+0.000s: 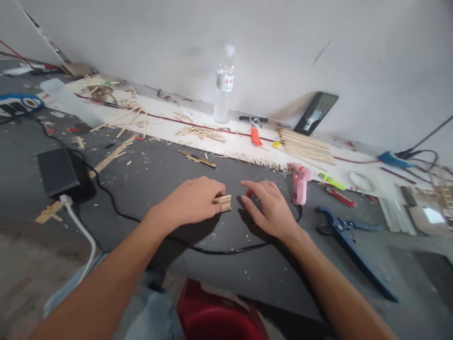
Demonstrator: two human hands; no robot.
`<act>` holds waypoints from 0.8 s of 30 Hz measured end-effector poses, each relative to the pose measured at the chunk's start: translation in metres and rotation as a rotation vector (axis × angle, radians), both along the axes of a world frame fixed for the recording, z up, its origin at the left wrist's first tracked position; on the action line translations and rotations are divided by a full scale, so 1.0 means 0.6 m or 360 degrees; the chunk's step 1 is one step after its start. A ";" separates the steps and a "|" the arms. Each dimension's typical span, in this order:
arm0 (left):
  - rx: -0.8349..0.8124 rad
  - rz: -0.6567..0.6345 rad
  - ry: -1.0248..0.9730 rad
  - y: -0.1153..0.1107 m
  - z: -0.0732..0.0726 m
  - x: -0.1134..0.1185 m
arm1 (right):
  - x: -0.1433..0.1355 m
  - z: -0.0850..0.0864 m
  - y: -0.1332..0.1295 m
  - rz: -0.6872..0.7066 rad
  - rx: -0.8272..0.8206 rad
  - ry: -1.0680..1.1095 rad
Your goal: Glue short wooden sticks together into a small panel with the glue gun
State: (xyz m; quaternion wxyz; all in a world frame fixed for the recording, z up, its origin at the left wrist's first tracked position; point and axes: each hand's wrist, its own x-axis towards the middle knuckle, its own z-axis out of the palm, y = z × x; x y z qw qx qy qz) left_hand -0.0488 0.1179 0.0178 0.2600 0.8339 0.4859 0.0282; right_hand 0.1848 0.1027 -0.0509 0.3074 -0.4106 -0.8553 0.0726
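Note:
In the middle of the dark table, my left hand (196,200) is closed around a small bundle of short wooden sticks (223,203). The cut ends of the bundle stick out to the right of my fingers, and the rest is hidden by the hand. Just right of it, a small gap away, my right hand (269,205) has its thumb and index finger apart with nothing between them. Beyond my right hand stands a pink glue gun (300,182) with a small red light. A thin dark pointed tool (198,158) lies ahead of my left hand.
Blue pipe cutters (350,241) and a red utility knife (339,196) lie at right. A black cable (226,251) crosses in front of my hands. Further back are a water bottle (223,89), long sticks (306,146) and a phone (316,113). A black box (63,172) sits left.

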 end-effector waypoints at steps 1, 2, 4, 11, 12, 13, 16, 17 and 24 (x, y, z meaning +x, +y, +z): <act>-0.0008 0.0011 -0.0037 -0.001 0.003 0.000 | 0.004 0.011 -0.010 -0.0008 0.0015 -0.0033; -0.0013 0.0022 -0.0079 -0.001 0.006 0.000 | 0.012 0.022 -0.025 -0.0029 0.0023 -0.0067; -0.0019 0.0046 -0.0180 -0.002 0.010 0.000 | 0.047 0.039 -0.067 -0.0136 0.0030 -0.0121; -0.0122 0.0175 -0.0634 -0.006 0.018 0.002 | 0.334 0.010 -0.200 -0.0915 -0.0027 -0.0364; -0.0150 0.0186 -0.0699 -0.009 0.021 0.004 | 0.372 0.002 -0.207 -0.0902 -0.0102 -0.0426; -0.0183 0.0195 -0.0763 -0.012 0.025 0.005 | 0.403 -0.006 -0.213 -0.0884 -0.0130 -0.0466; -0.0297 0.0212 -0.0947 -0.022 0.034 0.010 | 0.458 -0.025 -0.225 -0.0836 -0.0247 -0.0621; -0.0336 0.0217 -0.1008 -0.024 0.034 0.012 | 0.467 -0.030 -0.228 -0.0836 -0.0297 -0.0690; -0.0625 0.0285 -0.1462 -0.032 0.030 0.028 | 0.487 -0.036 -0.240 -0.0996 -0.0472 -0.0737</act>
